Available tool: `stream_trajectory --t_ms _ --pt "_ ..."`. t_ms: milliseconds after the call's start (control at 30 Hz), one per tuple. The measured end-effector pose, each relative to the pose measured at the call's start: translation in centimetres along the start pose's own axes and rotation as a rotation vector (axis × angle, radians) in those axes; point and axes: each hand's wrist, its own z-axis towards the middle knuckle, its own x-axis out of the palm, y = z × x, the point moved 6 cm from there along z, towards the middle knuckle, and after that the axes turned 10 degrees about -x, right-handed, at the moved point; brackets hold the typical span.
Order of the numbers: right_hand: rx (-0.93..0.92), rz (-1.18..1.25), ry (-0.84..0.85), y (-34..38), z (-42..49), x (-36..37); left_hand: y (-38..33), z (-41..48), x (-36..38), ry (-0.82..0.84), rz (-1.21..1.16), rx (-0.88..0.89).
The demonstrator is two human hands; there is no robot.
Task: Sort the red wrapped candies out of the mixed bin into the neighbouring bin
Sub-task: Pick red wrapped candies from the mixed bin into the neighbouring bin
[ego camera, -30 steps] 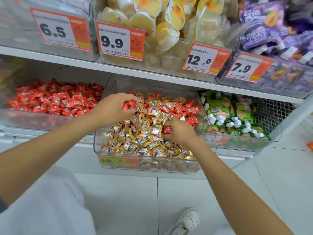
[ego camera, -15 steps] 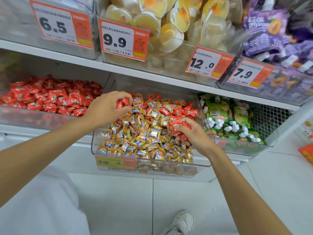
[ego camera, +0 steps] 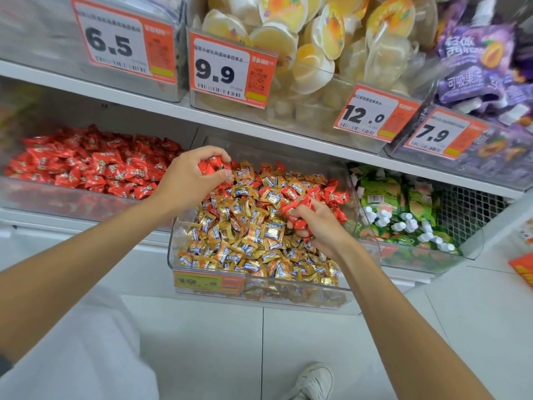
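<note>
— Neighbours?
— Green pouches [ego camera: 383, 194] at three o'clock of mixed bin [ego camera: 288, 291], red bin [ego camera: 57, 199] at nine; twelve-o'clock tag [ego camera: 219, 70] reads 9.9.
— Hands?
— I see left hand [ego camera: 187, 183], right hand [ego camera: 321, 228] each pinching red candies [ego camera: 215, 166] over it.

The person is wearing a loose white garment [ego camera: 72, 356], showing well below the fingers of the left hand [ego camera: 187, 180], and a white sneaker [ego camera: 313, 382] well below the right hand [ego camera: 323, 229]. Both forearms [ego camera: 86, 255] are showing bare behind the fingers, and a dark edge of cloth [ego camera: 4, 365] is peeking in farthest back.
</note>
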Motion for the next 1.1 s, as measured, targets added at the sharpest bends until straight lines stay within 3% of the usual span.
stream_trajectory --t_ms 167,433,500,600,700,933,1100 --pt "-0.085 -0.137 -0.002 1.5 2.3 -0.2 -0.2 -0.3 0.4 -0.008 0.127 0.028" --pt "-0.143 -0.397 0.024 2.2 5.3 0.6 0.1 -0.3 0.1 -0.053 -0.006 0.045" --pt "-0.207 -0.461 -0.033 2.5 5.8 0.7 0.4 -0.2 0.0 -0.067 -0.026 0.04" --pt "-0.36 -0.794 -0.136 2.6 6.5 0.4 0.3 -0.3 -0.1 -0.087 0.002 0.037" --pt "-0.366 -1.163 0.05 1.0 6.5 1.1 0.0 -0.4 -0.1 -0.092 0.031 0.04" --pt "-0.285 -0.864 0.404 -2.2 -1.2 0.7 -0.1 -0.4 -0.1 -0.101 0.024 0.034" --pt "-0.328 -0.682 0.166 1.1 -1.6 -2.6 0.0 -0.2 -0.1 -0.103 0.027 0.028"
